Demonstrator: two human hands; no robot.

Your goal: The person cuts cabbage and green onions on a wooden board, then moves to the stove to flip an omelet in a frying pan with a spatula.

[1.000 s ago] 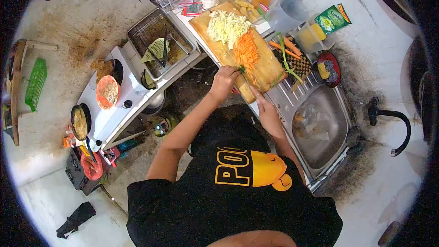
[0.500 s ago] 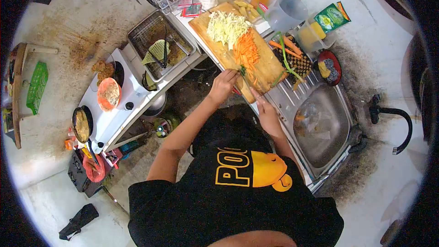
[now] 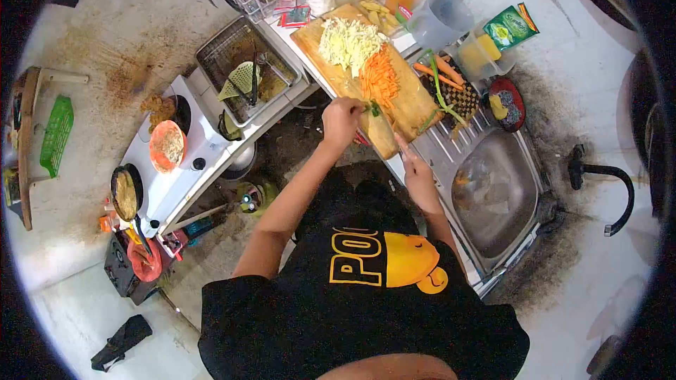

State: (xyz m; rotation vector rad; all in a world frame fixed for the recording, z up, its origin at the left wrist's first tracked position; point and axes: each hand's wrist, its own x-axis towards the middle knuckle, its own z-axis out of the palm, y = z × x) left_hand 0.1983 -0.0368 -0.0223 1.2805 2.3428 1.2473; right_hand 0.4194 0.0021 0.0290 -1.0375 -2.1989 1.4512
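Note:
On the wooden cutting board (image 3: 326,62) lie a heap of shredded cabbage (image 3: 351,43) and a heap of carrot strips (image 3: 379,76). My left hand (image 3: 342,124) is closed at the board's near edge, its fingertips on a small bunch of green onion (image 3: 373,108). My right hand (image 3: 418,172) is wrapped round the handle of a knife (image 3: 389,127), whose blade reaches over the near end of the board beside the greens. The handle is mostly hidden in my fingers. A loose green stalk (image 3: 427,121) rests by the board's right corner.
Right of the board, whole carrots (image 3: 449,70) and a long green stalk (image 3: 442,91) lie on a checkered mat (image 3: 463,102). A steel sink (image 3: 493,204) with a black faucet (image 3: 620,204) is nearby. At left are a stove (image 3: 165,176), a frying pan (image 3: 127,193) and a wire basket tray (image 3: 229,49).
My left hand has turned and lifted slightly, its wrist raised near the greens. My right hand has shifted a little toward me and right with the knife. The vegetable heaps stay put.

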